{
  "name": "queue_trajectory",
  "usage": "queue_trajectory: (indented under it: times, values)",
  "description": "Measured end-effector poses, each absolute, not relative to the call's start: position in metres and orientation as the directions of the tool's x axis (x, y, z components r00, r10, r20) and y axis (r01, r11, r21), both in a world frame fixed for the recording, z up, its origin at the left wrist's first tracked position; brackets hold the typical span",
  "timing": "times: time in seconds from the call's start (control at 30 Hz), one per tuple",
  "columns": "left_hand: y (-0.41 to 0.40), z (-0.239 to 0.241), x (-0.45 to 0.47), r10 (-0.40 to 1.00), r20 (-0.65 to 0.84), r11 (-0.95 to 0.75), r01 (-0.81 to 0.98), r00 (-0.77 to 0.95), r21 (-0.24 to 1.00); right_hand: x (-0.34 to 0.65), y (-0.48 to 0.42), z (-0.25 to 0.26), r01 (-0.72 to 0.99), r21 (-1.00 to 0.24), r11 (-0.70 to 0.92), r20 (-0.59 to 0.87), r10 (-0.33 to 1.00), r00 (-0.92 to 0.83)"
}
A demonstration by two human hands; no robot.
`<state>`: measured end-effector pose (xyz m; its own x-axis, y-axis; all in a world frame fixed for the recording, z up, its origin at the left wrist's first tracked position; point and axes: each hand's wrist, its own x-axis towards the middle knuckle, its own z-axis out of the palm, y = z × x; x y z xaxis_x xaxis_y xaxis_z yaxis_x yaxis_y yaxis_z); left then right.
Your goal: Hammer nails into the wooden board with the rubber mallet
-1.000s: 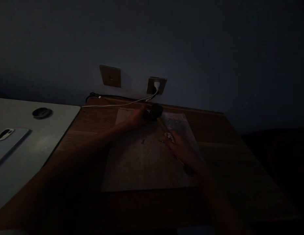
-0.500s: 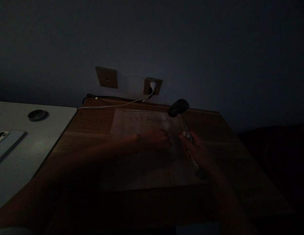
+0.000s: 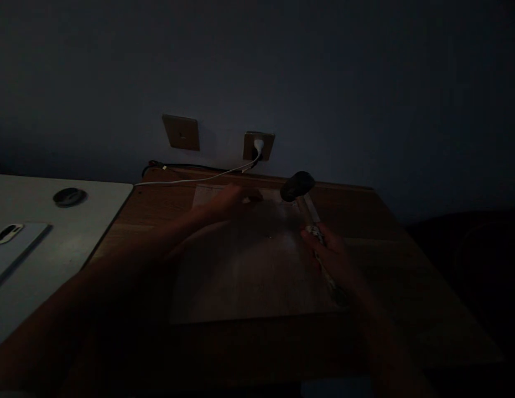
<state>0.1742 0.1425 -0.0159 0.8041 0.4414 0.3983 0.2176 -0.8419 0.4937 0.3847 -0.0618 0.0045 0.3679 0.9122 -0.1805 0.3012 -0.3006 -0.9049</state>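
My right hand point(image 3: 329, 251) is wrapped round the handle of a mallet point(image 3: 297, 187) with a dark, rounded head. The mallet tilts up and away, its head over the far right part of a pale sheet point(image 3: 240, 287) lying on the wooden table. My left hand point(image 3: 236, 198) is at the sheet's far edge, with its fingers bent together. Whether anything sits between those fingertips is hidden by the dark. A tiny object point(image 3: 269, 236) rests on the middle of the sheet, too small to name.
A white tabletop point(image 3: 95, 221) adjoins on the left, bearing a dark round dish point(image 3: 69, 197) and a flat pale case point(image 3: 20, 243). Behind the wooden table point(image 3: 365, 221), a wall socket point(image 3: 249, 146) holds a white plug, and cables point(image 3: 199, 178) run along the back edge.
My left hand has moved from the middle of the sheet to its far edge, up and left. The tiny object on the sheet now shows. The mallet has shifted slightly left.
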Motion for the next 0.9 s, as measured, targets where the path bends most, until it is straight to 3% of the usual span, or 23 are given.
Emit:
queue_trajectory:
  times: [0.1,0.2,0.9]
  values:
    - [0.164,-0.034,0.157,0.642,0.375,-0.716,0.349,0.668,0.605,0.383,-0.059,0.0,0.303,-0.909,-0.285,-0.17,0.92,0.353]
    - [0.171,-0.047,0.15,0.694,0.337,-0.668,0.396,0.636,0.63,0.38,-0.055,-0.004,0.33,-0.898,-0.289,-0.175,0.926,0.334]
    - [0.167,-0.044,0.145,0.662,0.316,-0.672,0.35,0.68,0.653,0.349,-0.04,0.005,0.357,-0.889,-0.286,-0.214,0.95,0.228]
